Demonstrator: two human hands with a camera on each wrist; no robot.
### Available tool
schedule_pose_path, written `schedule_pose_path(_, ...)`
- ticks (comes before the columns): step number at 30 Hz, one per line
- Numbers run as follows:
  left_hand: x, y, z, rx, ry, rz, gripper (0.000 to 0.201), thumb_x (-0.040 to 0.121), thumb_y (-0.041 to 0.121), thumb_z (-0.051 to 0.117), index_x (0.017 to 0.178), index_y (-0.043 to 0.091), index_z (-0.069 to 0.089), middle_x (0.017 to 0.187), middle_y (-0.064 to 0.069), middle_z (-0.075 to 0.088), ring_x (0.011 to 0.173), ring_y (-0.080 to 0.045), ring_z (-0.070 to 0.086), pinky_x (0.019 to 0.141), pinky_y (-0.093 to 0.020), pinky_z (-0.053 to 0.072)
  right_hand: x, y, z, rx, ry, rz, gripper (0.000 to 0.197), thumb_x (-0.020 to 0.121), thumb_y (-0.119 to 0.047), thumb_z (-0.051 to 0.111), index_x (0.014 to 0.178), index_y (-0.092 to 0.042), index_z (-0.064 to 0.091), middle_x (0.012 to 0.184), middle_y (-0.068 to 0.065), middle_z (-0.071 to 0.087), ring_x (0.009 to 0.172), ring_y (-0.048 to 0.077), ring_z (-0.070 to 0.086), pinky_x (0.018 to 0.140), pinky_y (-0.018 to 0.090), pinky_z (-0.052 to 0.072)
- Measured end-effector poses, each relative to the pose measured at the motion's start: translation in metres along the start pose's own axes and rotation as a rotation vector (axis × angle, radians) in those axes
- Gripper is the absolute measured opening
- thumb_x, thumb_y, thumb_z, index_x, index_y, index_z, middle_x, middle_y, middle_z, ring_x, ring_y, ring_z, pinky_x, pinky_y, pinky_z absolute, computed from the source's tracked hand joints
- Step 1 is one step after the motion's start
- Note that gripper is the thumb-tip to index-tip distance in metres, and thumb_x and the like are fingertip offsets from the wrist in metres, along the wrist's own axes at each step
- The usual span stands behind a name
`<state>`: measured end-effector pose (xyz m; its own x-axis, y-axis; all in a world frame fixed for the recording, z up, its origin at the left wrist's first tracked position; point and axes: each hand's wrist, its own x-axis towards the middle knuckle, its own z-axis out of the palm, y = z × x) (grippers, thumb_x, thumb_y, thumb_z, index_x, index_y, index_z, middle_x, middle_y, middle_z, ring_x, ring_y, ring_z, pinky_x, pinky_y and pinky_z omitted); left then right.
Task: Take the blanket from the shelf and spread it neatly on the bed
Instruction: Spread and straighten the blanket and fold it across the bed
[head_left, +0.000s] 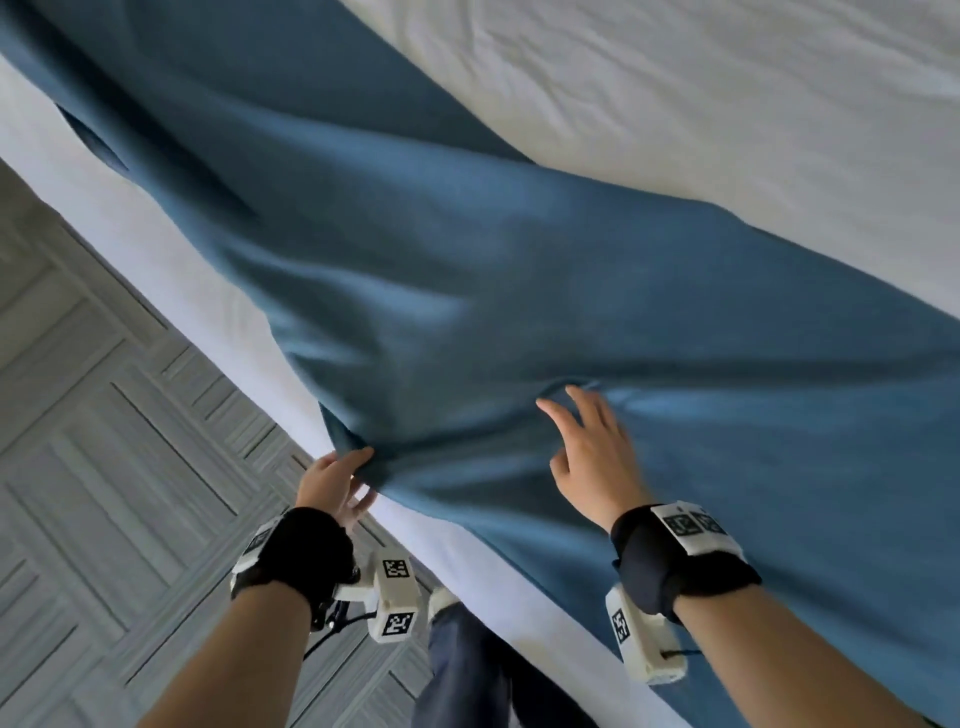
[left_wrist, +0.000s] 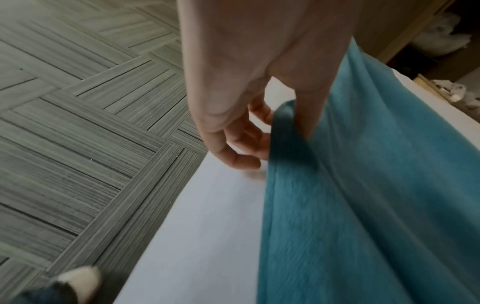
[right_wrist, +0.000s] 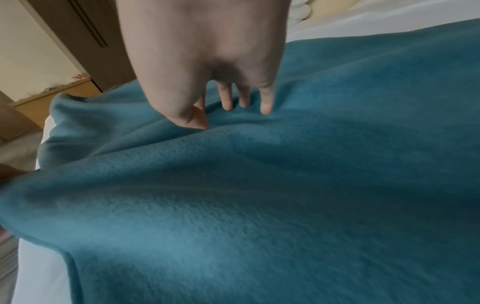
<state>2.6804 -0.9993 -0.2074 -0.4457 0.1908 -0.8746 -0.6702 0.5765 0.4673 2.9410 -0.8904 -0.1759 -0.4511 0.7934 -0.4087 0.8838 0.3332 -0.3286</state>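
A blue blanket (head_left: 467, 270) lies in a long rumpled band across the white bed (head_left: 701, 104), running from the upper left to the lower right. My left hand (head_left: 337, 480) pinches the blanket's near edge (left_wrist: 283, 131) at the bedside, thumb on top and fingers beneath, lifting it a little off the sheet. My right hand (head_left: 587, 441) lies on top of the blanket (right_wrist: 259, 195) further in, fingers straight and spread, fingertips (right_wrist: 266, 107) touching the fleece.
Grey wood-patterned floor (head_left: 104, 467) runs along the left of the bed. My leg in dark trousers (head_left: 467, 670) stands against the bedside. A wooden shelf unit with white bundles (left_wrist: 441, 39) stands beyond the bed's far end.
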Motion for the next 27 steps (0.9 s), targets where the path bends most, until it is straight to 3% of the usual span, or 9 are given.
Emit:
schedule_pose_path(7, 0.027, 0.073, -0.003, -0.080, -0.131, 0.079, 0.014, 0.085, 0.011, 0.060, 0.075, 0.019, 0.062, 0.060, 0.006, 0.070, 0.072, -0.012, 0.063, 0.071, -0.032, 0.051, 0.039, -0.041, 0.001, 0.009, 0.019, -0.019, 0.062, 0.081, -0.010, 0.047, 0.140, -0.027, 0.036, 0.153, 0.005, 0.025, 0.141, 0.028, 0.022, 0.109, 0.044, 0.030)
schedule_pose_path(10, 0.040, 0.104, 0.004, -0.087, -0.195, 0.117, 0.011, 0.088, 0.008, 0.058, 0.083, 0.016, 0.064, 0.064, 0.004, 0.071, 0.072, -0.012, 0.062, 0.066, -0.028, 0.054, 0.056, -0.063, 0.004, -0.021, 0.029, 0.052, 0.062, 0.081, -0.014, 0.048, 0.140, -0.029, 0.035, 0.152, 0.003, 0.027, 0.140, 0.026, 0.023, 0.107, 0.048, 0.031)
schedule_pose_path(12, 0.046, 0.126, 0.006, -0.111, -0.304, 0.107, 0.012, 0.088, 0.006, 0.058, 0.096, 0.012, 0.064, 0.081, -0.002, 0.072, 0.080, -0.016, 0.063, 0.065, -0.024, 0.056, 0.067, -0.080, 0.007, -0.027, 0.037, 0.127, 0.062, 0.082, -0.017, 0.050, 0.140, -0.030, 0.035, 0.151, 0.001, 0.027, 0.140, 0.025, 0.023, 0.107, 0.049, 0.029)
schedule_pose_path(15, 0.049, 0.156, 0.001, -0.059, -0.554, 0.040, 0.039, 0.085, 0.020, 0.062, 0.121, 0.005, 0.060, 0.117, -0.011, 0.068, 0.110, -0.023, 0.064, 0.088, -0.031, 0.054, 0.085, -0.109, 0.009, -0.020, 0.052, 0.187, 0.061, 0.082, -0.018, 0.050, 0.140, -0.030, 0.036, 0.152, 0.002, 0.027, 0.141, 0.025, 0.021, 0.108, 0.049, 0.027)
schedule_pose_path(17, 0.054, 0.176, -0.008, -0.098, -0.568, 0.020, 0.048, 0.083, 0.027, 0.064, 0.125, 0.007, 0.057, 0.122, -0.010, 0.066, 0.115, -0.022, 0.061, 0.095, -0.035, 0.051, 0.097, -0.129, 0.010, 0.013, 0.048, 0.175, 0.061, 0.082, -0.016, 0.049, 0.140, -0.030, 0.035, 0.153, 0.003, 0.026, 0.141, 0.025, 0.020, 0.110, 0.046, 0.026)
schedule_pose_path(20, 0.076, 0.198, -0.036, -0.203, -0.255, 0.124, 0.030, 0.087, 0.013, 0.061, 0.115, 0.003, 0.059, 0.117, -0.013, 0.065, 0.106, -0.028, 0.063, 0.089, -0.037, 0.055, 0.114, -0.158, 0.012, 0.042, 0.021, 0.123, 0.062, 0.083, -0.014, 0.049, 0.141, -0.030, 0.034, 0.154, 0.004, 0.022, 0.142, 0.026, 0.017, 0.109, 0.046, 0.027)
schedule_pose_path(22, 0.091, 0.207, -0.067, -0.106, 0.031, 0.169, 0.006, 0.086, 0.008, 0.062, 0.087, 0.011, 0.057, 0.086, -0.006, 0.066, 0.073, -0.019, 0.063, 0.054, -0.024, 0.059, 0.121, -0.172, 0.014, 0.043, -0.001, 0.099, 0.062, 0.084, -0.015, 0.048, 0.142, -0.030, 0.032, 0.155, 0.004, 0.021, 0.143, 0.026, 0.016, 0.109, 0.047, 0.028)
schedule_pose_path(24, 0.105, 0.210, -0.096, 0.040, 0.190, 0.215, 0.020, 0.083, 0.007, 0.067, 0.083, 0.018, 0.050, 0.062, 0.002, 0.053, 0.049, -0.011, 0.048, 0.034, -0.014, 0.043, 0.123, -0.180, 0.016, 0.047, -0.024, 0.100, 0.061, 0.085, -0.015, 0.047, 0.142, -0.030, 0.032, 0.155, 0.003, 0.019, 0.143, 0.026, 0.015, 0.109, 0.048, 0.028)
schedule_pose_path(27, 0.113, 0.215, -0.121, 0.317, 0.332, 0.370, 0.030, 0.075, 0.011, 0.075, 0.088, 0.018, 0.049, 0.070, -0.005, 0.050, 0.068, -0.020, 0.049, 0.059, -0.028, 0.047, 0.123, -0.181, 0.015, 0.064, -0.035, 0.116, 0.059, 0.085, -0.015, 0.047, 0.141, -0.029, 0.033, 0.155, 0.003, 0.020, 0.143, 0.025, 0.015, 0.109, 0.047, 0.027)
